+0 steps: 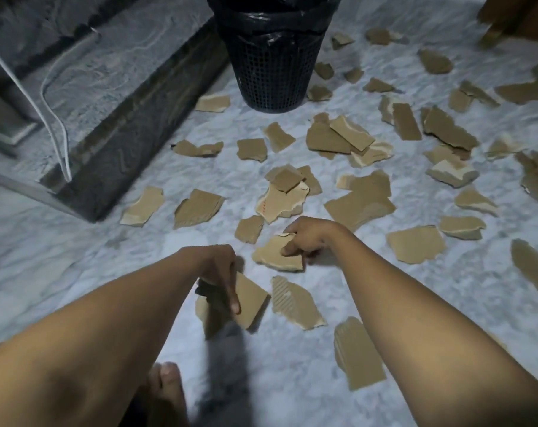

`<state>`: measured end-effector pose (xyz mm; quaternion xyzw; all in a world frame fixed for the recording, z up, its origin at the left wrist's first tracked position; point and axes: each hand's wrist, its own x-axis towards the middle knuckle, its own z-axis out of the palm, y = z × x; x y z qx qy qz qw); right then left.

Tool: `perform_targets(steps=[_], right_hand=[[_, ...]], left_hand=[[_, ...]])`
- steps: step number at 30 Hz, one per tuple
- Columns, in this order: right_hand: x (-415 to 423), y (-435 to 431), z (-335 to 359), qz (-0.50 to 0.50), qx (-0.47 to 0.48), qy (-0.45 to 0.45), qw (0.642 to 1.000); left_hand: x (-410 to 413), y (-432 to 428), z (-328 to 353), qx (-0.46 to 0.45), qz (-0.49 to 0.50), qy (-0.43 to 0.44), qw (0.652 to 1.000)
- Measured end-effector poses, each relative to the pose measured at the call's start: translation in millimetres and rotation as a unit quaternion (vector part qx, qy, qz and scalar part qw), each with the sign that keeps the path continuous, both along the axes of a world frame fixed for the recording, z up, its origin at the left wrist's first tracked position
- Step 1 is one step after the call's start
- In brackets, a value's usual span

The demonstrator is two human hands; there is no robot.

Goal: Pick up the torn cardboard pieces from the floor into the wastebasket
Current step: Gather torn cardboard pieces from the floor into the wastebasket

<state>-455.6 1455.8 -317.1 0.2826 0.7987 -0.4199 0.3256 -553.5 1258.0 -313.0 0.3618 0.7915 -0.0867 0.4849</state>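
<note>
Several torn brown cardboard pieces lie scattered over the white marble floor (446,318). My left hand (221,272) grips one piece (249,298) near the bottom middle, lifted a little so that it casts a shadow. My right hand (307,237) pinches the edge of another piece (277,255) that still lies low by the floor. The black mesh wastebasket (272,72), lined with a black bag, stands at the top middle, well beyond both hands. Loose pieces lie close by, such as a ribbed one (295,303) and a long one (358,355).
A dark stone step (132,124) runs diagonally on the left, with a white cable (55,115) hanging over it. Wooden furniture (514,16) stands at the top right. My bare foot (166,392) rests on the floor at the bottom.
</note>
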Motion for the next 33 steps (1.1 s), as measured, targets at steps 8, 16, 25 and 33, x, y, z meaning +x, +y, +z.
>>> perform_targets(steps=[8,16,25,33], right_hand=[[12.6,-52.6,1.9,0.292,0.150,-0.152,0.932],[22.2,-67.7,-0.4,0.242,0.253,-0.038,0.936],[6.3,-71.5,-3.5,0.256,0.228,-0.050,0.938],[-32.5,-69.4,-4.0,0.245,0.349,0.129,0.895]], left_hand=[[14.6,-25.9,-22.4,0.074,-0.078,0.143,0.984],[12.3,-16.6,-22.3,0.062,-0.045,0.184,0.980],[3.9,-13.9,-28.4,0.004,-0.010,0.153,0.988],[-50.2,-16.0,-14.6,0.057,0.153,0.250,0.954]])
